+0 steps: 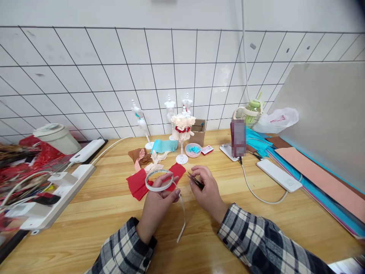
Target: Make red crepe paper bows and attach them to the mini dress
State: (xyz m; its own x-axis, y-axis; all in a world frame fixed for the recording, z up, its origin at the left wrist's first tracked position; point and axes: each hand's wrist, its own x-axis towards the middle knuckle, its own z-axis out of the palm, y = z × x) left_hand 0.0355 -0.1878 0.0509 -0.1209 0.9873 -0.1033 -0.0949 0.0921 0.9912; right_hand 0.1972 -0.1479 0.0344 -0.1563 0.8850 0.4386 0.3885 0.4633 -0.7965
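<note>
My left hand [155, 207] grips a roll of white tape [156, 188], which rings its fingers. From the roll a loose tape strip [184, 217] hangs down over the wooden table. In my right hand [207, 192] are small dark-handled snips [197, 182], their tips pointing left toward the tape roll, apart from it. Just beyond the left hand lie pleated red fabric [137, 184] and a second red piece [178, 171]. A mini mannequin [181, 158] wearing a cream ruffled dress [184, 123] with a red band stands behind them.
Other white mannequins [140, 120] stand near the tiled wall. Brown fabric [144, 156], blue fabric [164, 145] and a pink bowl [193, 153] lie mid-table. A phone [238, 139] on a cable stands right, beside a white power bank [278, 175]. A power strip [70, 190] runs left.
</note>
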